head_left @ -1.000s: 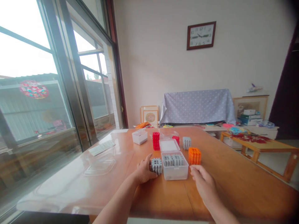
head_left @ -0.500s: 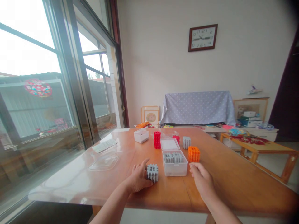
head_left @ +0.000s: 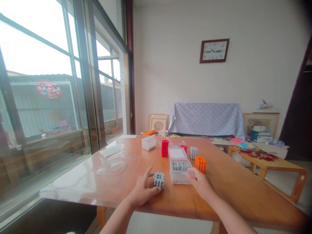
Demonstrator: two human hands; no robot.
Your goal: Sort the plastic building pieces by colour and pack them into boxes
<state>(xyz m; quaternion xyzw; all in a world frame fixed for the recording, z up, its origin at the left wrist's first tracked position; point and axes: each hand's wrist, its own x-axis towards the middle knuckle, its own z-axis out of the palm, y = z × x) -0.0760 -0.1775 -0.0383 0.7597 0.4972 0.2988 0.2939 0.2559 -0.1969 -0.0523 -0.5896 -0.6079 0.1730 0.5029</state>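
My left hand (head_left: 143,187) grips a grey slotted cube (head_left: 159,179) that rests on the wooden table (head_left: 234,191). Just right of it stands a clear plastic box (head_left: 179,171) with grey pieces inside and its lid (head_left: 177,153) flipped open behind. My right hand (head_left: 200,182) reaches toward the box's right front corner with fingers apart, touching or nearly touching it. An orange cube (head_left: 201,164) sits beside the box on the right.
Farther back stand a red block stack (head_left: 165,148), a small grey cube (head_left: 194,152), a white box (head_left: 149,143) and a clear container with a red piece. A clear lid (head_left: 111,166) and a paper sheet (head_left: 111,150) lie left. Windows run along the left; a low table (head_left: 268,161) stands right.
My left hand has pulled the grey cube away from the box toward me. My right hand has shifted left to the box's corner. The view has drawn back and tilted up.
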